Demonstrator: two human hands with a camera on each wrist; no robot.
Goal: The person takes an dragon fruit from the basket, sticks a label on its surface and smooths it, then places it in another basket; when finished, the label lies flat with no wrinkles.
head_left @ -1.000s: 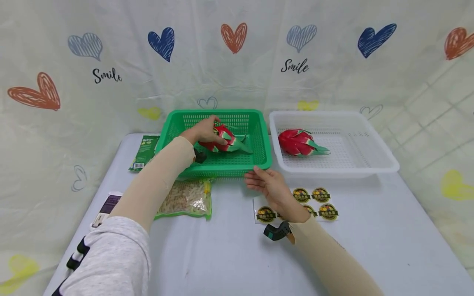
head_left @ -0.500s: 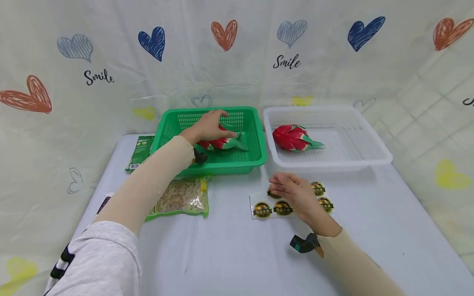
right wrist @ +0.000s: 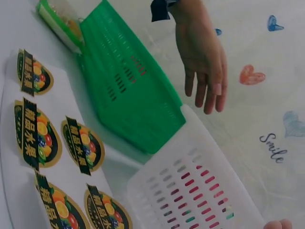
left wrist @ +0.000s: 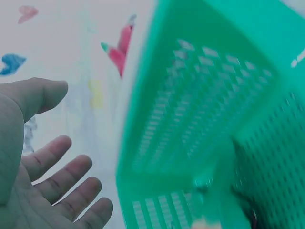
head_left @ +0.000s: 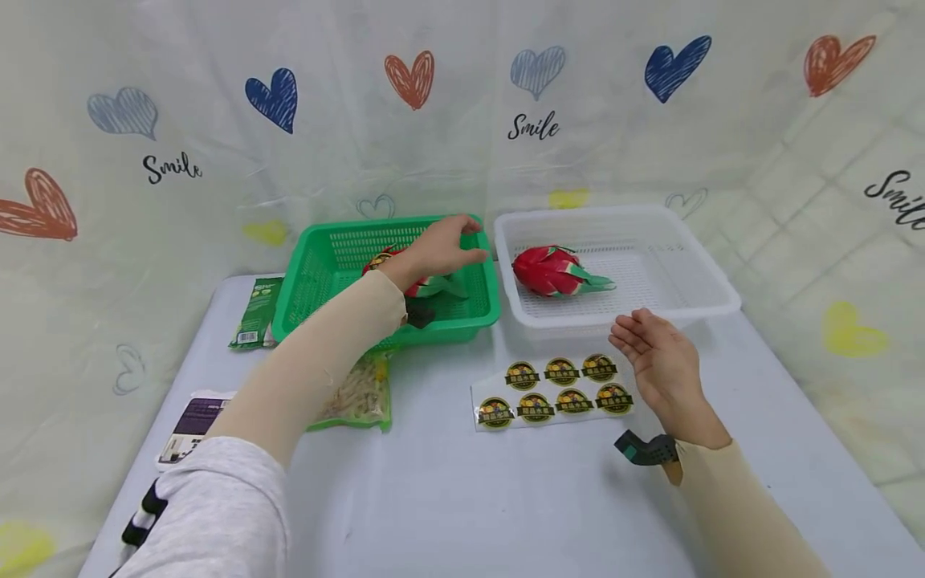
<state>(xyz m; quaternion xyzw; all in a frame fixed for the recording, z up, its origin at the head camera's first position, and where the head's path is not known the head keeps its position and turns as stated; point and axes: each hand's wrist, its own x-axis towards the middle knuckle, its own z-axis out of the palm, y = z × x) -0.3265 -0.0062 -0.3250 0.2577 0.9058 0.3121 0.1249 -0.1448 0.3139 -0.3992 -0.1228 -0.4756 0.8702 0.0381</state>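
Note:
My left hand (head_left: 442, 247) hovers over the right side of the green basket (head_left: 388, 340); its fingers are spread and hold nothing, as the left wrist view shows. Partly behind that hand, a red dragon fruit (head_left: 417, 287) lies in the green basket with a round label (head_left: 379, 260) on it. A second dragon fruit (head_left: 547, 270) rests at the left end of the white basket (head_left: 621, 316). My right hand (head_left: 666, 365), palm turned leftward and fingers extended, is in front of the white basket and grips nothing.
A sheet (head_left: 482, 391) with several round fruit stickers lies in front of the baskets. Left of it are a clear bag (head_left: 364, 393) with green edges, a green packet (head_left: 258, 311) and a purple-and-white packet (head_left: 193, 425). A patterned curtain (head_left: 462, 152) hangs behind.
My left hand has come off the dragon fruit in the green basket and moved right. My right hand has left the green basket's front corner and moved right, uncovering the sticker sheet.

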